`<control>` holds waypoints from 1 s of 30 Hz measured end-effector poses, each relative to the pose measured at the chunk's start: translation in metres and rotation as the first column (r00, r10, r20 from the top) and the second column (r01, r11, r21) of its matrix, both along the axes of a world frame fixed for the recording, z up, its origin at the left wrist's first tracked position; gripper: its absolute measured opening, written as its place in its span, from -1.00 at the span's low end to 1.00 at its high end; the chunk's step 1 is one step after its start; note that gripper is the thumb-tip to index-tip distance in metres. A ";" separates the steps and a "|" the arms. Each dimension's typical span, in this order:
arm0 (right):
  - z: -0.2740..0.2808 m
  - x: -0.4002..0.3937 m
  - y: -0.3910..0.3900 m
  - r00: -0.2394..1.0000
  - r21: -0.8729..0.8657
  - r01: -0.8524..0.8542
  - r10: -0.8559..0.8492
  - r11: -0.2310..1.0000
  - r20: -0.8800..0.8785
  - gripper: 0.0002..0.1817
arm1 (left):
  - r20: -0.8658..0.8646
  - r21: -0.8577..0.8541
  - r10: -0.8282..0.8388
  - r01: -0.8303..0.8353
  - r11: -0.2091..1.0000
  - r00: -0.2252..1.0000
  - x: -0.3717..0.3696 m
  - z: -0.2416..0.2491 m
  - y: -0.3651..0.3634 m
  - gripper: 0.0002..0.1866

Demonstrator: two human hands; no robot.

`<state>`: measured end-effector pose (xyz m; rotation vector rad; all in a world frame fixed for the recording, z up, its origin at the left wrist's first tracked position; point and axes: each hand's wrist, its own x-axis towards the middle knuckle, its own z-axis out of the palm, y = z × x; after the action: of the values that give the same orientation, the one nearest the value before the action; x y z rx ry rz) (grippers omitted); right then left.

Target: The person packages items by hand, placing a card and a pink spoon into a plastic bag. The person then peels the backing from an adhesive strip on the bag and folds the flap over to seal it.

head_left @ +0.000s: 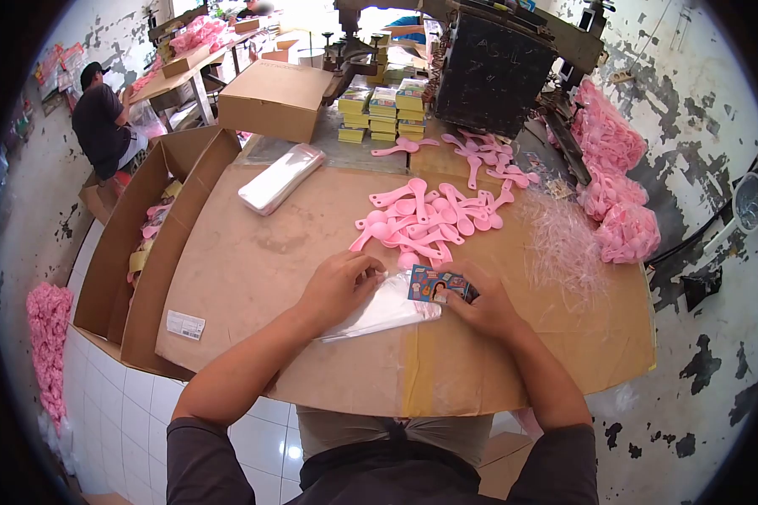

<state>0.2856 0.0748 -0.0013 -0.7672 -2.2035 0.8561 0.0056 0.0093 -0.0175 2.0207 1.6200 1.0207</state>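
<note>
My right hand (487, 305) holds a small printed card (429, 284), blue with colourful pictures, between thumb and fingers. Under it lies a stack of clear plastic bags (379, 316) on the cardboard-covered table. My left hand (337, 292) is at the upper end of these bags, its thumb and fingertips pinched together on the film of a plastic bag. Just beyond both hands spreads a pile of pink measuring spoons (429, 217).
Another bundle of clear bags (281, 178) lies back left. Stacked yellow-edged cards (382, 109) stand behind, beside a black machine (493, 71). Long open cartons (156, 244) flank the left edge. Plastic strands (564, 248) and pink bundles (619, 185) are right. A person (101, 122) sits far left.
</note>
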 end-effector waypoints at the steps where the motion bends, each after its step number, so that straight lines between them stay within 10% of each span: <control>1: -0.001 0.000 0.000 1.000 0.013 -0.001 0.001 1.000 0.022 -0.68 | 0.006 -0.004 -0.003 0.003 1.000 1.000 0.000 0.001 0.000 -0.86; 4: -0.002 0.001 0.002 0.998 0.072 -0.013 0.008 0.997 0.068 -0.67 | 0.062 0.207 -0.018 0.005 0.978 0.998 0.002 -0.001 -0.001 -0.87; 13: -0.004 0.003 0.003 0.999 -0.033 -0.033 0.031 0.999 -0.037 -0.57 | 0.807 -0.177 -0.069 0.351 0.920 0.587 -0.005 -0.001 0.003 -0.66; 15: -0.003 0.001 -0.002 0.979 -0.343 -0.023 -0.048 0.939 -0.198 -0.54 | 0.815 -0.231 -0.035 0.379 0.896 0.578 -0.002 0.010 0.000 -0.60; 21: -0.004 -0.002 -0.001 0.909 -0.395 -0.077 -0.099 0.915 -0.405 -0.54 | 0.791 -0.247 -0.032 0.366 0.897 0.611 0.006 0.012 -0.004 -0.54; 24: 0.003 0.000 -0.005 0.946 -0.363 -0.068 -0.055 0.929 -0.318 -0.51 | 0.778 -0.254 -0.031 0.359 0.898 0.628 0.008 0.014 -0.007 -0.56; 27: 0.009 0.002 -0.001 0.997 0.156 -0.076 0.080 0.985 -0.020 -0.49 | 0.738 -0.252 -0.065 0.364 0.897 0.672 0.010 0.010 -0.007 -0.53; 30: 0.003 -0.005 -0.002 0.980 0.097 -0.197 0.198 0.976 0.009 -0.45 | 0.628 -0.218 -0.161 0.370 0.903 0.761 0.014 0.008 -0.012 -0.52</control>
<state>0.2811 0.0726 0.0017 -0.5071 -2.3302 0.8363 0.0200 -0.0030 -0.0099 1.4385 1.0341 1.0488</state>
